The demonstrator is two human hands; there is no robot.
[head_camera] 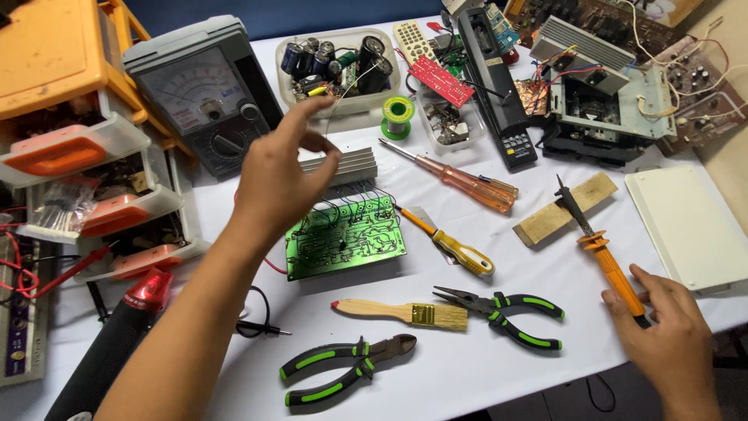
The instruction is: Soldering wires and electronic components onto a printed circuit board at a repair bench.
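Note:
My left hand (276,175) hovers above the table over a green circuit board (347,238) with a grey finned heat sink (351,165) at its far edge. Its fingertips are pinched on a thin solder wire (336,101) that runs up toward a tray of capacitors (343,66). My right hand (666,335) grips the lower end of an orange-handled soldering iron (608,261) at the right. The iron's dark tip lies across a small wooden block (565,209).
An analog multimeter (206,93) and parts drawers (78,156) stand at the left. Two screwdrivers (467,183), a brush (405,312), long-nose pliers (506,308), side cutters (343,366) and a solder spool (397,113) lie around the board. Opened electronics (600,101) and a white box (689,222) sit at the right.

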